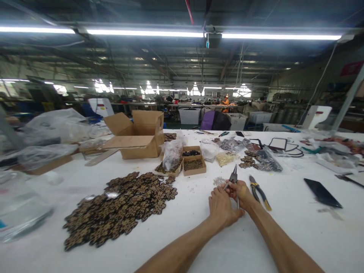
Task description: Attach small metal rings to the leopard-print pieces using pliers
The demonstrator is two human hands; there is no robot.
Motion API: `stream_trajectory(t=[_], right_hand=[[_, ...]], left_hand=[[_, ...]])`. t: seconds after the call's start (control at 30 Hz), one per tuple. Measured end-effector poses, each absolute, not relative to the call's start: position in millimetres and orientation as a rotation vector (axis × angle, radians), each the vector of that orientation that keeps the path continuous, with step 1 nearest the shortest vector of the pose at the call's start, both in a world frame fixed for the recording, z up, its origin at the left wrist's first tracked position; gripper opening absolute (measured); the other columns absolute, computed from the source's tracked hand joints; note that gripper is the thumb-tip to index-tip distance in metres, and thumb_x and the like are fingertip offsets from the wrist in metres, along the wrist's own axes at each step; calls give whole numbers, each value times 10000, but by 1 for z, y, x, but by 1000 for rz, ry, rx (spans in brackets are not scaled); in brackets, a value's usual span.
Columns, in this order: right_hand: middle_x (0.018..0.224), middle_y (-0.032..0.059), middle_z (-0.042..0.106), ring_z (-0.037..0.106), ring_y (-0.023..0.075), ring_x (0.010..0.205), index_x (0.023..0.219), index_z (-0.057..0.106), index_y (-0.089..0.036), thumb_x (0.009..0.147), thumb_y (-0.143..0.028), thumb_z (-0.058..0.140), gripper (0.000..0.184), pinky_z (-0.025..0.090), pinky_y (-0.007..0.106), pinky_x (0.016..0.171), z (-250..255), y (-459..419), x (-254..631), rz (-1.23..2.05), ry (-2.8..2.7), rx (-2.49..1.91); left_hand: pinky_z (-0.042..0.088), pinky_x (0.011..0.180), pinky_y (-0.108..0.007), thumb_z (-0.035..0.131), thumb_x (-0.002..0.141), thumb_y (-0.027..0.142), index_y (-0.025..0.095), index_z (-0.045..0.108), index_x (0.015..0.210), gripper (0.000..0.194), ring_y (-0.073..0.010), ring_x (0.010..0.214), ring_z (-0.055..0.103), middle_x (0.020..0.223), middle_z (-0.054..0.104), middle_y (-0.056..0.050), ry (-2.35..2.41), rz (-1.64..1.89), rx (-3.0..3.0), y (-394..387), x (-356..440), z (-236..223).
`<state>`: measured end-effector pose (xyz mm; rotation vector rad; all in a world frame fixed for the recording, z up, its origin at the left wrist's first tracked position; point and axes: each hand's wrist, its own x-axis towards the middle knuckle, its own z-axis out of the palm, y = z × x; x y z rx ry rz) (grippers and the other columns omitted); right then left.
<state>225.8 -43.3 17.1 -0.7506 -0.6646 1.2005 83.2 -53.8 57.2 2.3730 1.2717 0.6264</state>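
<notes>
Grey long-nosed pliers (233, 176) point away from me, jaws upward in the view and slightly parted. My right hand (242, 194) has its fingers wrapped around them, near the joint and handles. Close against it, my left hand (221, 204) is closed, its curled fingers at the left handle; its palm side is hidden. Just beyond the hands lies a little pile of small clear or silvery pieces (218, 181). A second pair of pliers, with yellow and black handles (260, 192), rests on the table to the right of my hands.
Many flower-shaped brown and black pieces (122, 208) cover the white table (182, 235) on the left. Small cardboard boxes (194, 170) of parts and an open carton (140, 149) stand behind. Plastic bags (269, 159) lie beyond, and a dark phone-like slab (322, 192) sits right.
</notes>
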Motion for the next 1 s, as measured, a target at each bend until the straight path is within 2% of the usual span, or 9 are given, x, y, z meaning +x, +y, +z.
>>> stream_trajectory(t=[0.1,0.27,0.37,0.47,0.57,0.7,1.0], right_hand=[[944,135,691,576,138,629,982,642,-114,704,-338,841,409,514,265,582,12,-41,224,1192,-646,-735],[933,104,692,615,164,718,983,655,-125,723,-313,826,363,533,282,667,10,-40,219,1173,-615,-726],[921,98,689,646,229,859,924,665,-126,716,-323,831,331,541,353,801,11,-40,211,1196,-592,-711],[853,102,686,654,262,865,813,660,-116,686,-351,849,328,535,413,852,11,-39,206,1234,-541,-719],[786,88,678,653,246,804,764,653,-117,637,-324,879,331,546,408,827,9,-36,206,1246,-489,-748],[736,58,666,638,202,726,737,645,-122,562,-246,912,342,558,336,751,11,-32,208,1224,-422,-788],[672,35,642,608,178,618,700,623,-126,485,-129,915,363,541,284,593,22,-34,203,1178,-360,-837]], left_hand=[[353,880,-459,817,413,513,112,468,1235,979,-374,1046,458,1160,494,-195,1302,567,2390,-57,84,55],[329,893,-426,688,596,371,78,466,1242,744,-331,1019,441,1142,478,-200,1204,672,2482,-62,85,55],[317,915,-428,659,630,396,45,429,1294,786,-332,1024,433,1150,467,-210,1242,711,2471,-64,86,52],[322,927,-423,646,646,449,14,398,1327,845,-335,1027,437,1157,467,-219,1303,710,2431,-66,86,46],[336,923,-417,615,676,501,31,398,1331,835,-335,1042,449,1166,475,-210,1319,686,2407,-65,88,44],[353,903,-418,609,669,549,84,404,1319,825,-347,1079,459,1210,469,-204,1343,613,2368,-63,89,46],[369,915,-422,636,648,506,136,391,1311,798,-340,1110,474,1248,463,-188,1378,554,2343,-59,91,44]])
